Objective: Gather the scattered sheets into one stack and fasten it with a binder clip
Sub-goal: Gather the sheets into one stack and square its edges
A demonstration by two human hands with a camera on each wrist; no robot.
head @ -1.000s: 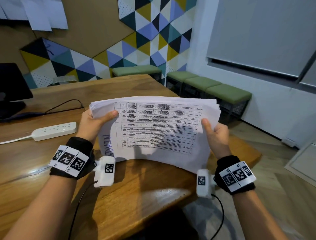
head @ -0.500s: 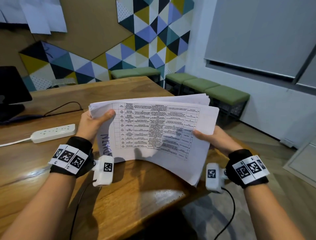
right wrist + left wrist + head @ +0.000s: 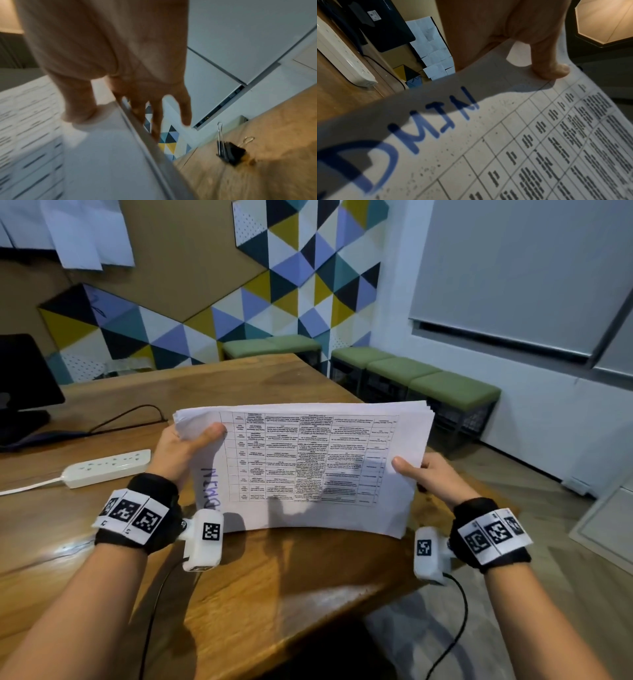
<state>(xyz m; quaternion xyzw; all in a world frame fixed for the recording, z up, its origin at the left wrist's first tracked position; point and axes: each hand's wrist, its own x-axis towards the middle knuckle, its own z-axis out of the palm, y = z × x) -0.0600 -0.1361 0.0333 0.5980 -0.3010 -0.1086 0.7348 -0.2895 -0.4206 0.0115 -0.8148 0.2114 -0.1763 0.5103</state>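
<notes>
Head view shows the stack of sheets (image 3: 308,467) stood on its long lower edge on the table (image 3: 291,583), its printed grid facing the person and its top edges nearly level, with a few still fanned at the upper right corner. The left hand (image 3: 181,450) pinches the upper left corner, thumb on the front sheet and fingers hidden behind. The right hand (image 3: 428,474) holds the right edge, thumb pressed on the front; the right wrist view shows its fingers lying fairly straight along the back of the pile.

The step in hand looks like squaring the gathered sheets against the table. The binder clip (image 3: 230,151) lies on the table to the right of the stack, apart from it and untouched. Next, one hand would probably need to keep the pile pinched tight while the other lets go, reaches the clip and squeezes its wire handles open over an edge.

A white power strip (image 3: 106,467) lies on the table to the left.
</notes>
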